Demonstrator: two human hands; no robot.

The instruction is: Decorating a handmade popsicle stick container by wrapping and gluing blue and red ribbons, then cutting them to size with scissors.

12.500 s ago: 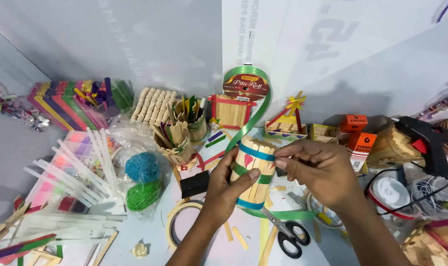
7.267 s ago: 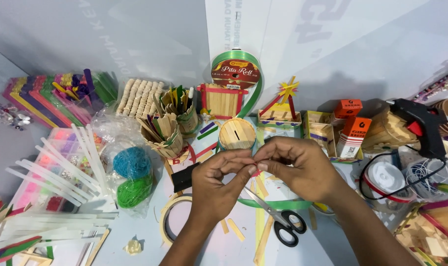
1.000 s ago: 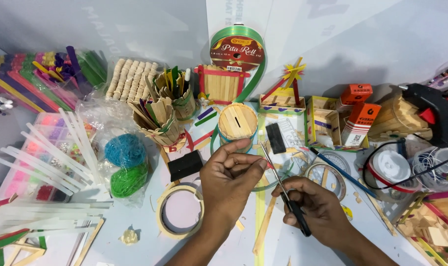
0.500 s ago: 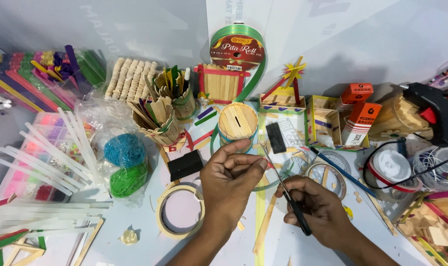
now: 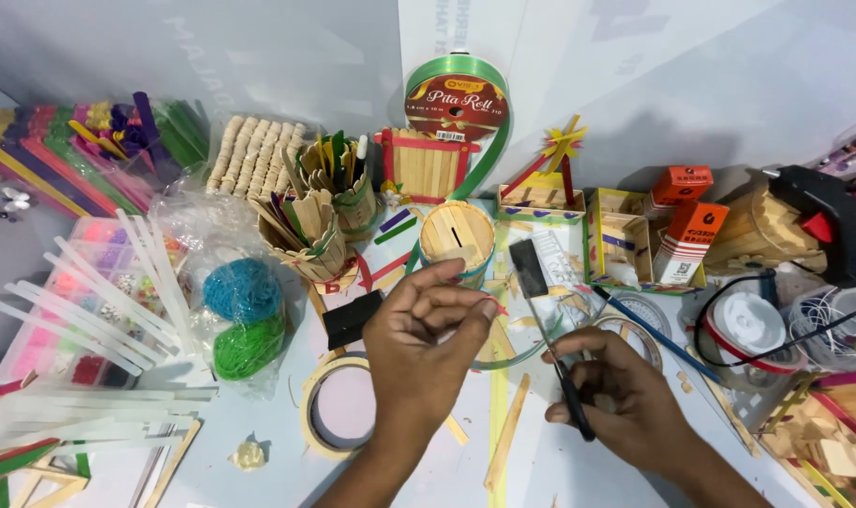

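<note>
Left hand point(image 5: 418, 334) raised, fingertips pinched together, right hand point(image 5: 616, 395) curled in a grip

We find bare table point(image 5: 447, 475) only near us, tape ring point(image 5: 338, 414) left of our left hand point(image 5: 418, 348), round stick box point(image 5: 457, 237) close ahead, right hand point(image 5: 616, 395) hemmed by wire spools point(image 5: 752, 329), stick cups point(image 5: 320, 235) and yarn point(image 5: 244, 315) crowding the left.

Right hand point(image 5: 616, 395) grips scissors point(image 5: 558, 362) beside the curled left hand point(image 5: 423, 329).
</note>
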